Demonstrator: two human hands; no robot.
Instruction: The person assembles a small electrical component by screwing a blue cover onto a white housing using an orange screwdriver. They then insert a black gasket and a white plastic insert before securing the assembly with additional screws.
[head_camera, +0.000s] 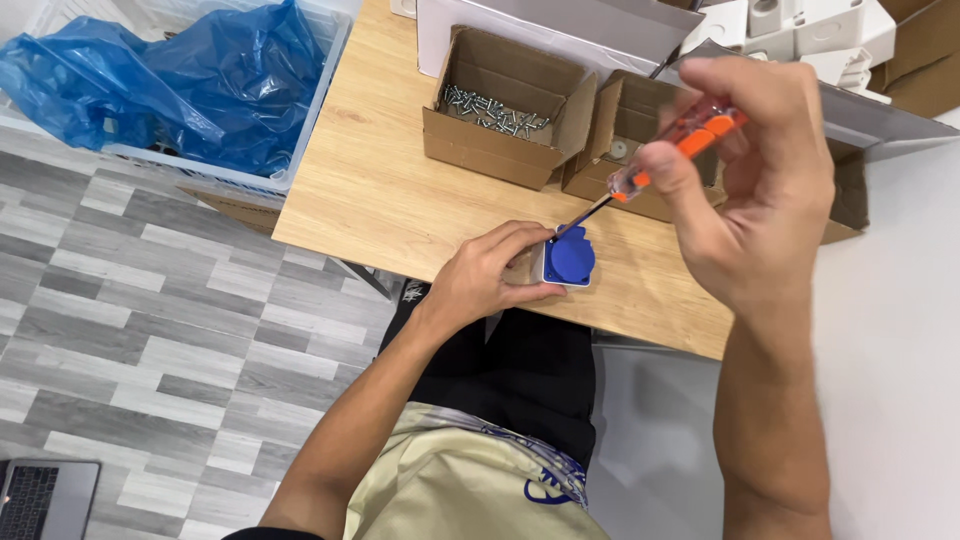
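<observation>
Head view: left hand (487, 272) clasps blue socket (569, 256) below screwdriver (660, 158).

Both forearms are bare from elbow to wrist — no sleeves, watch, rings or gloves show on the left grip (490, 272) or the right grip (752, 180). Below the left grip lies black clothing over the lap; nearer still, a pale khaki-yellow garment — edged with blue-and-white patterned trim.
</observation>
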